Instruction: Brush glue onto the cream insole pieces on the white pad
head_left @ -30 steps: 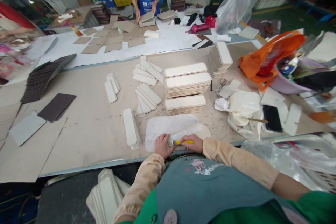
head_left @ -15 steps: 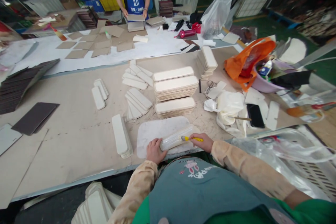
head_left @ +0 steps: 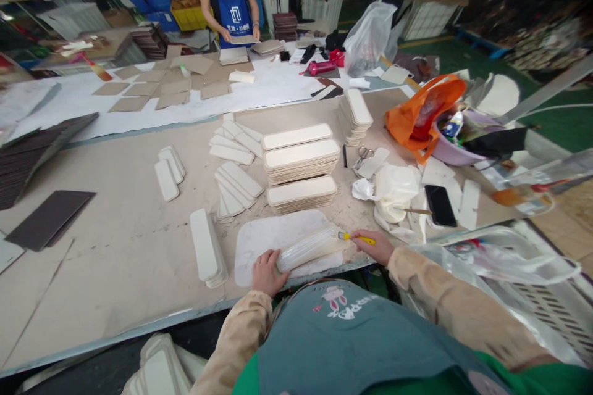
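A long pale strip (head_left: 308,249) with a wet-looking, glossy face lies slanted on a white sheet (head_left: 252,237) at the table's near edge. My left hand (head_left: 269,273) grips its left end, thumb below and fingers above. In my right hand (head_left: 376,247) is a yellow-handled brush (head_left: 360,238), its bristles at the strip's right end. Left of the sheet stands a stack of cream rounded strips (head_left: 207,247). Behind the sheet are further neat stacks (head_left: 301,188) and a fanned-out group of strips (head_left: 238,185).
On the right lie a white plastic-wrapped container (head_left: 396,185), a black phone (head_left: 440,205), scissors (head_left: 364,156) and an orange bag (head_left: 424,114). Dark boards (head_left: 50,216) lie at the left. Across the table a person in a blue apron (head_left: 231,9) handles a board.
My right hand has moved the brush rightward along the strip to its far end. My left hand keeps hold of the left end. The view has shifted slightly.
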The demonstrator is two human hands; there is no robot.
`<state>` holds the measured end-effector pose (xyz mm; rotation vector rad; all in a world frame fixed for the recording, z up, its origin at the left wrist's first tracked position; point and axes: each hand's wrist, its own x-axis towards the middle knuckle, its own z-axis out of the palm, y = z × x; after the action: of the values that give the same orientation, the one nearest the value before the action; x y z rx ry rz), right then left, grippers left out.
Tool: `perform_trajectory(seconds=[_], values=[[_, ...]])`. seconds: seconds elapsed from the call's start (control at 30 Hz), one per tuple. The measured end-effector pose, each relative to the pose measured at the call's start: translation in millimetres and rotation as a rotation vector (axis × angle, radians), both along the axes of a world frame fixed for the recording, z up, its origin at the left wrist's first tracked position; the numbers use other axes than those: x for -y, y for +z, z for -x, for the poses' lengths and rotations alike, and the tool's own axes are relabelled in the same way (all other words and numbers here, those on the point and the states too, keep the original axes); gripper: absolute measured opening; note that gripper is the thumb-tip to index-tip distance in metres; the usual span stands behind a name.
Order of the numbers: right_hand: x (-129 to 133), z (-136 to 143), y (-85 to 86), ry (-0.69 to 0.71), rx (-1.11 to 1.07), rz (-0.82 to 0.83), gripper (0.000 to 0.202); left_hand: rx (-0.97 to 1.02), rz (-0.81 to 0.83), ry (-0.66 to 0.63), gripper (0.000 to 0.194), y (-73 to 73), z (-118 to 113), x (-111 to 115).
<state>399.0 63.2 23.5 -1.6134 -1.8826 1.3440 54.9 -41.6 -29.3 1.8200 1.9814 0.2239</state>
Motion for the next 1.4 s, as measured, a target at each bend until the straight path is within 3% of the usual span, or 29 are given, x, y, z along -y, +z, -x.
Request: perform_trajectory(seconds=[0.17, 0.33, 0.57, 0.93, 1.03, 1.2, 1.4], values=[[-3, 1, 9.0, -0.089, -0.016, 0.007, 0.027, 0.001, -0.004, -0.002, 0.063, 0.0, 0, 0], [-6, 18, 9.9, -0.215, -0.200, 0.146, 0.027, 0.001, -0.027, -0.010, 0.064, -2.7, 1, 2], [-4, 56, 0.2, -0.161, -0.255, 0.253, 0.022, 0.012, -0.032, -0.025, 0.064, -3.5, 3, 2], [-13, 26, 5.1, -0.301, -0.147, 0.207, 0.028, 0.033, 0.004, 0.016, 0.069, -3.6, 1, 3], [-5, 43, 10.3, -0.238, -0.201, 0.221, 0.026, 0.042, 0.032, 0.030, 0.072, -2.4, 1, 3], [12, 97, 14.8, 0.005, -0.292, 0.338, 0.021, 0.057, 0.050, 0.054, 0.074, -3.9, 2, 2], [19, 146, 5.7, 0.171, -0.357, 0.413, 0.019, 0.077, 0.047, 0.048, 0.074, -2.9, 3, 3]])
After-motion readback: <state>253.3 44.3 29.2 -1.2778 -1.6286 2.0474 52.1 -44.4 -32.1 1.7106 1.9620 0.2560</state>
